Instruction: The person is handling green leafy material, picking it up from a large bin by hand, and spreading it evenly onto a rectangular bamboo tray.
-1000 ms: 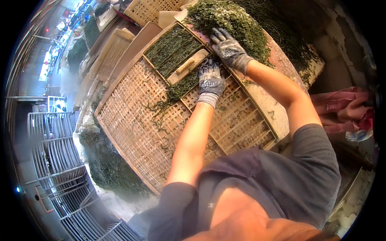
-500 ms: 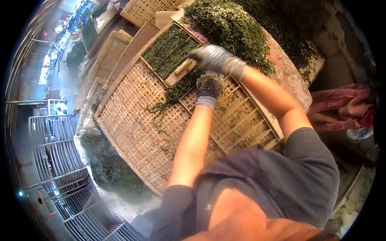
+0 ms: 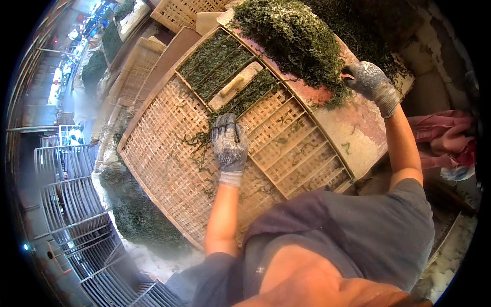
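My left hand (image 3: pixel 229 143), in a grey knitted glove, lies on the woven bamboo mat (image 3: pixel 161 133), fingers stretched out and touching loose dark green strands (image 3: pixel 199 146). Just beyond it is a thin slatted wooden frame (image 3: pixel 302 153) laid on the mat. Its far sections hold a flattened layer of green strands (image 3: pixel 209 59); its nearer sections show bare weave with a few scraps. A wooden block (image 3: pixel 238 86) rests on that layer. My right hand (image 3: pixel 369 84), gloved too, is at the right edge of a large green heap (image 3: pixel 294 38), thumb and fingers apart, apparently holding nothing.
The heap sits on a reddish, worn board (image 3: pixel 358 128) to the right. More woven trays (image 3: pixel 186 14) lean at the far side. At left stand curved metal racks (image 3: pixel 76 204) and another green pile (image 3: pixel 138 210). Pink cloth (image 3: pixel 445 135) hangs at far right.
My right hand has gone from above the wooden block to the heap on the right. My left hand has drawn back leftward and nearer, uncovering green strands beside the block.
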{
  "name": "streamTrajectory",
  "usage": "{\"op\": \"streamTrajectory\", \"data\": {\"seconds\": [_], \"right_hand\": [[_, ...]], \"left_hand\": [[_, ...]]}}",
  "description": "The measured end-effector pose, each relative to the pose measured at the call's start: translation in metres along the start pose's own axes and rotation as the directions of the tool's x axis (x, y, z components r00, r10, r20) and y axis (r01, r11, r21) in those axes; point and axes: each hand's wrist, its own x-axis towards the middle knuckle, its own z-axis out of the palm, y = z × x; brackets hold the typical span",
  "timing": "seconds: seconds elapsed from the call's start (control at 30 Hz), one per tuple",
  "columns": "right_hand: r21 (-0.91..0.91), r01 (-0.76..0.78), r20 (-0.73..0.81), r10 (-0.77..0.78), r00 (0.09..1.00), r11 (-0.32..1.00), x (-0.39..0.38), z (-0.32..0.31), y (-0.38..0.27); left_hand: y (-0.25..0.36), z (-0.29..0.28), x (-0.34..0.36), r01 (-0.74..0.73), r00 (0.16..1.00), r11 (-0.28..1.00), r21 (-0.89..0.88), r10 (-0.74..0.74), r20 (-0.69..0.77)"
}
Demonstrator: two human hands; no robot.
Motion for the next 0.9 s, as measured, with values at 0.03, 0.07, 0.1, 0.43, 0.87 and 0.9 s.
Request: {"op": "streamTrajectory", "data": {"seconds": [0.03, 0.07, 0.1, 0.43, 0.87, 0.9], "right_hand": [[0.070, 0.057, -0.029, -0.056, 0.998, 0.996, 0.002, -0.003, -0.013], [0.139, 0.121, -0.065, -0.112, 0.992, 0.983, 0.006, -0.007, -0.031], [0.270, 0.149, 0.001, -0.155, 0.988, 0.951, 0.015, -0.012, -0.061], [0.492, 0.296, -0.001, -0.339, 0.941, 0.819, 0.111, 0.049, -0.178], [0.474, 0.772, 0.034, -0.885, 0.465, 0.424, 0.119, 0.062, -0.315], [0.339, 0.828, 0.029, -0.885, 0.465, 0.446, 0.121, 0.052, -0.334]], "left_hand": [[0.000, 0.008, 0.001, -0.004, 1.000, 0.998, -0.064, 0.005, 0.026], [0.009, 0.012, 0.011, -0.059, 0.997, 0.998, -0.021, 0.060, 0.045], [0.024, 0.014, 0.027, -0.115, 0.991, 0.993, 0.026, 0.113, 0.069], [-0.005, 0.007, 0.012, -0.028, 0.988, 0.990, 0.140, 0.006, 0.153], [0.042, -0.010, -0.024, -0.138, 0.990, 0.985, -0.103, 0.137, -0.015], [0.035, 0.003, -0.018, -0.112, 0.993, 0.992, -0.065, 0.114, 0.027]]}}
